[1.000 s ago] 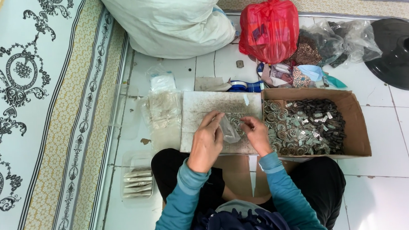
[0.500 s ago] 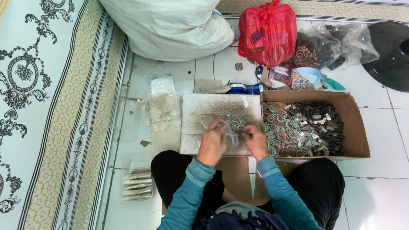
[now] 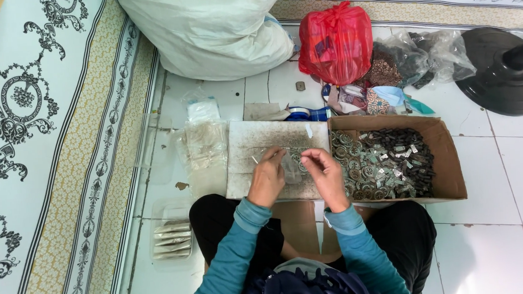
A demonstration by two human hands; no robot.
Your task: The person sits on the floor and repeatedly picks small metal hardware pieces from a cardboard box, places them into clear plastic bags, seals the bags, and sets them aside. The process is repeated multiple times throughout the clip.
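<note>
Both hands shifted slightly up board since earlier. Left hand [image 3: 267, 177] and right hand [image 3: 324, 172] pinch small clear bag [image 3: 289, 165] over grey board [image 3: 255, 142]; box of metal parts [image 3: 443, 149] at 3 o'clock. Keep bag mouth spread, steady.

I see the left hand [image 3: 267, 177] and right hand [image 3: 324, 172] pinching a small clear bag [image 3: 290, 165] over a grey board [image 3: 273, 141]. Just right sits a cardboard box [image 3: 447, 167] of metal pieces [image 3: 381, 161] (small, mixed shapes), a red bag [image 3: 335, 42] beyond.
</note>
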